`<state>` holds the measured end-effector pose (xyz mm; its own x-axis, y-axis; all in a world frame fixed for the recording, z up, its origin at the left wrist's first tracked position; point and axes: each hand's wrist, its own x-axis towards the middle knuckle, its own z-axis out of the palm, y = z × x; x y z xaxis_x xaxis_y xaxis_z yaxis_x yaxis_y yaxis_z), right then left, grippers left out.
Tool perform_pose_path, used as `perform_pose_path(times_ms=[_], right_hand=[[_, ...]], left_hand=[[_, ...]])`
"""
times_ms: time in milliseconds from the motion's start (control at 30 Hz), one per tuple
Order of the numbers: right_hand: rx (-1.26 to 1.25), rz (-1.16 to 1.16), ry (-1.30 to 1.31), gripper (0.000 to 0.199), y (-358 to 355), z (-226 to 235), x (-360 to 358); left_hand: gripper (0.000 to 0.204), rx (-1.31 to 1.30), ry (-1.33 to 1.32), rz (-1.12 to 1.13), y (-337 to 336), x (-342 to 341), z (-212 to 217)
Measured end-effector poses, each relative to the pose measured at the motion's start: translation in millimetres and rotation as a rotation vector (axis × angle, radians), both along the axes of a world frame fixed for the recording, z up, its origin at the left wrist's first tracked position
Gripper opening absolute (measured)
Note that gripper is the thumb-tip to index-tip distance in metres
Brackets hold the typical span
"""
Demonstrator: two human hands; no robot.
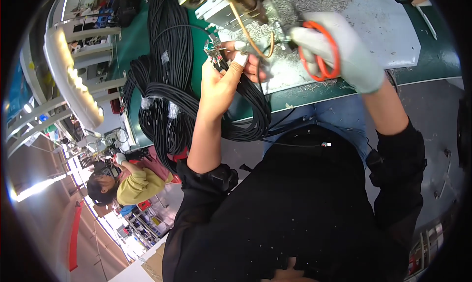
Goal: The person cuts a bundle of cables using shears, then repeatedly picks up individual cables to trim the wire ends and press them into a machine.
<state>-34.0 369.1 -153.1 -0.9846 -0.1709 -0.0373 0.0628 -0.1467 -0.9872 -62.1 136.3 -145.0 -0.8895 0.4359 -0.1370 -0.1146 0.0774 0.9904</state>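
While black cable bundles (pixel 167 85) lie heaped on the green bench (pixel 129 41), a worker in a dark top leans over a grey metal plate (pixel 378 31) and tends one cable end (pixel 215 51). The bare left hand (pixel 221 83), with tape on its fingertips, has its grip closed around that end, pinching the small connector just beside a metal fixture (pixel 221 4) at the bench's far edge. The gloved right hand (pixel 339 48) is curled shut around orange-handled scissors (pixel 322 51), held close to the same spot; whether the blades are cutting anything cannot be made out. Judging by the scene, the work looks well short of finished: only this one end is in hand, while thick coils, some banded with clear tape, wait to the left and loops of cable (pixel 250 120) hang over the bench's near edge. Metal shavings dust the plate. Another person in a yellow top (pixel 140 183) works at a station well apart.
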Motion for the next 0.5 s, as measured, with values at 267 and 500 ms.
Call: perform_pose_path(times_ms=[267,500], right_hand=[[1.011,-0.508,0.101,0.026,29.4,25.0,85.0],[0.924,-0.012,0.453,0.021,-78.2,40.7,72.8]], left_hand=[[0.026,0.489,-0.497,0.160,-13.7,31.9,11.5],[0.031,0.268,-0.489,0.327,13.8,64.9,17.3]])
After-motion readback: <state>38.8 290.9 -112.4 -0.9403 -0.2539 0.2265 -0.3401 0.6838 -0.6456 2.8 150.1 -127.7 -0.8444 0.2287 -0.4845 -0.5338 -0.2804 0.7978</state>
